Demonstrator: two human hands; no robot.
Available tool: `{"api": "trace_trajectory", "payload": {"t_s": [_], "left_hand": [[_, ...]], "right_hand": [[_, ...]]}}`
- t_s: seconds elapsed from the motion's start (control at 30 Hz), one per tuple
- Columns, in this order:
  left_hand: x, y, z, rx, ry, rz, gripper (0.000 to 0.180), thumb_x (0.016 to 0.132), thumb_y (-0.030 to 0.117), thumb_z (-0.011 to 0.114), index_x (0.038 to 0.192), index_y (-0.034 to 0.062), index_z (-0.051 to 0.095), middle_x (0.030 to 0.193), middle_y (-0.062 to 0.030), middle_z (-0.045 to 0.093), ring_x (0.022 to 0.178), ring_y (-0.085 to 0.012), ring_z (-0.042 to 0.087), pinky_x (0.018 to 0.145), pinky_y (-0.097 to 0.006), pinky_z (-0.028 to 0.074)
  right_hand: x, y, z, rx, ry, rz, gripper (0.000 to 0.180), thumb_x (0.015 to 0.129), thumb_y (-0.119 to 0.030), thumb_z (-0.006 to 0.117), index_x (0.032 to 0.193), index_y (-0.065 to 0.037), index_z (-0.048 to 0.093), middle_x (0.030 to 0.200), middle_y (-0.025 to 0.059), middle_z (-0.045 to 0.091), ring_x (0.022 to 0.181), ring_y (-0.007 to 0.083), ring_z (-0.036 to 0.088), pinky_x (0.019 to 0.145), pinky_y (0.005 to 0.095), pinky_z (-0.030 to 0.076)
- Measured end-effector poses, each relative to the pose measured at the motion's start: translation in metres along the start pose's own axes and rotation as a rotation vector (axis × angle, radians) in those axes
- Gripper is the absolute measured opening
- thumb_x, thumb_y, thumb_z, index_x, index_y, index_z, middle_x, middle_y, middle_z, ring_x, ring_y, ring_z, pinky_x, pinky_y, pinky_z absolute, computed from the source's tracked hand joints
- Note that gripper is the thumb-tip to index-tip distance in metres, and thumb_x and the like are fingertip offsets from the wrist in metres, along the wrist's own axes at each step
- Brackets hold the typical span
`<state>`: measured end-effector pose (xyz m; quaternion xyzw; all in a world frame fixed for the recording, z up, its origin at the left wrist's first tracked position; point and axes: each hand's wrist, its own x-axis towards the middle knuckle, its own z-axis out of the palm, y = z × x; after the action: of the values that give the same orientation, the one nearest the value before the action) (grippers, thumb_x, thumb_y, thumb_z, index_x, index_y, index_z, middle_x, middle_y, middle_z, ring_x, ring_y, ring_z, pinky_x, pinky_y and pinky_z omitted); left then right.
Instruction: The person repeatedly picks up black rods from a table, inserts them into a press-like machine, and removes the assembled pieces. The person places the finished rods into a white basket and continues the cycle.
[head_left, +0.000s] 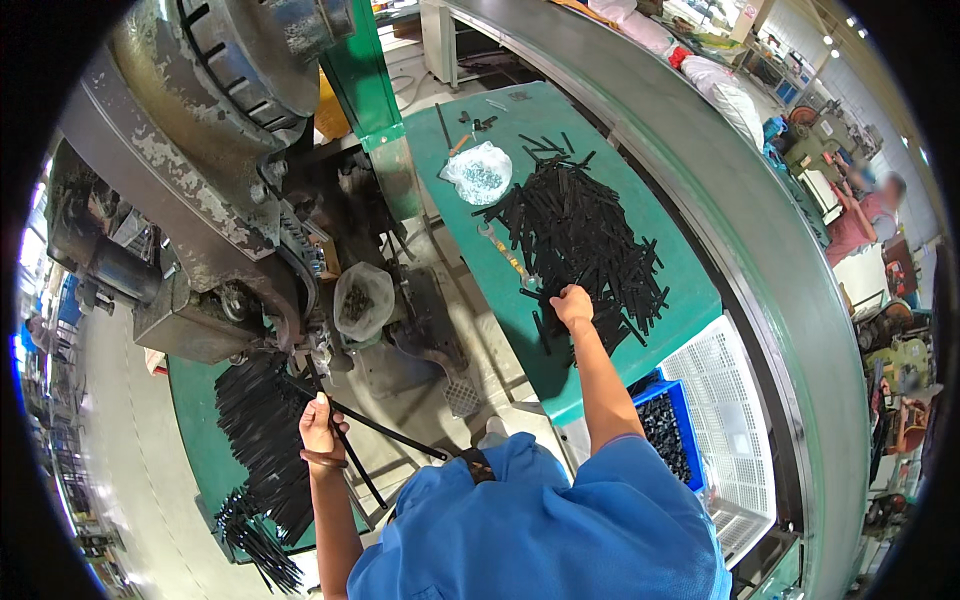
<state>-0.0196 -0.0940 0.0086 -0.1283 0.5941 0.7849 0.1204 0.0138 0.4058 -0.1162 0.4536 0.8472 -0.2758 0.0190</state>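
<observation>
My left hand (318, 428) is closed on a long black strip (392, 434) beneath the head of a worn grey machine (190, 200). The strip runs off to the right, and another dark bar slants down beside it. My right hand (573, 306) reaches to the near edge of a heap of short black strips (580, 225) on a green table (560, 385). Its fingers are pinched together, and what they hold, if anything, is hidden. A wrench (507, 255) and a white bag of small pale parts (479, 173) lie left of the heap.
Long black strips (262, 445) are stacked on a green surface at left. A clear bag (363, 303) hangs below the machine, near a foot pedal (461, 395). A blue bin (690, 435) stands in a white crate (745, 455). A conveyor (800, 300) curves along the right; a person (865, 215) is beyond.
</observation>
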Motion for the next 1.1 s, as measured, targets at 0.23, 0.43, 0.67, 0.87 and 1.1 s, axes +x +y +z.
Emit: {"api": "trace_trajectory", "payload": {"t_s": [0.23, 0.43, 0.67, 0.87, 1.1], "left_hand": [[0.005, -0.005, 0.005, -0.048, -0.005, 0.014, 0.018, 0.087, 0.027, 0.062, 0.079, 0.0115, 0.058, 0.062, 0.0055, 0.047, 0.053, -0.0079, 0.047, 0.044, -0.022, 0.038], [-0.005, -0.003, 0.005, 0.066, -0.006, 0.034, 0.028, 0.091, 0.032, 0.056, 0.074, 0.0095, 0.057, 0.06, 0.0036, 0.046, 0.044, -0.0079, 0.045, 0.041, -0.023, 0.037], [-0.009, 0.021, -0.001, 0.086, -0.173, -0.083, 0.027, 0.095, 0.026, 0.046, 0.097, 0.0015, 0.055, 0.082, -0.0117, 0.066, 0.046, -0.0092, 0.051, 0.042, -0.023, 0.044], [-0.004, 0.02, -0.015, -0.07, -0.217, -0.096, 0.018, 0.095, 0.022, 0.048, 0.097, 0.0042, 0.051, 0.084, -0.0118, 0.067, 0.049, -0.0089, 0.055, 0.042, -0.022, 0.045], [0.0, 0.029, -0.014, -0.025, -0.245, -0.112, 0.017, 0.094, 0.02, 0.049, 0.095, 0.0031, 0.049, 0.084, -0.0119, 0.067, 0.049, -0.0105, 0.056, 0.041, -0.023, 0.045]], "right_hand": [[0.059, 0.027, -0.015, 0.298, 0.15, -0.216, 0.022, 0.079, -0.018, 0.062, 0.085, 0.004, 0.061, 0.078, 0.0118, 0.064, 0.071, 0.0236, 0.063, 0.067, 0.0347, 0.05], [-0.099, -0.153, -0.018, 0.943, -0.536, -0.471, 0.012, 0.092, -0.01, 0.05, 0.083, -0.007, 0.043, 0.07, 0.0071, 0.061, 0.055, 0.0136, 0.058, 0.051, 0.027, 0.047], [-0.253, -0.285, 0.048, 0.755, -0.826, -0.971, 0.016, 0.091, -0.012, 0.05, 0.086, 0.002, 0.053, 0.063, 0.0058, 0.059, 0.048, 0.0115, 0.057, 0.048, 0.0243, 0.045], [-0.268, -0.297, 0.06, 0.812, -0.728, -0.719, 0.012, 0.09, -0.011, 0.05, 0.084, 0.0, 0.051, 0.064, 0.0054, 0.059, 0.046, 0.0113, 0.055, 0.042, 0.0244, 0.042], [-0.27, -0.26, 0.063, 0.742, -0.648, -0.478, 0.023, 0.094, -0.024, 0.051, 0.078, -0.007, 0.048, 0.069, 0.0075, 0.063, 0.058, 0.0126, 0.061, 0.046, 0.0248, 0.048]]}}
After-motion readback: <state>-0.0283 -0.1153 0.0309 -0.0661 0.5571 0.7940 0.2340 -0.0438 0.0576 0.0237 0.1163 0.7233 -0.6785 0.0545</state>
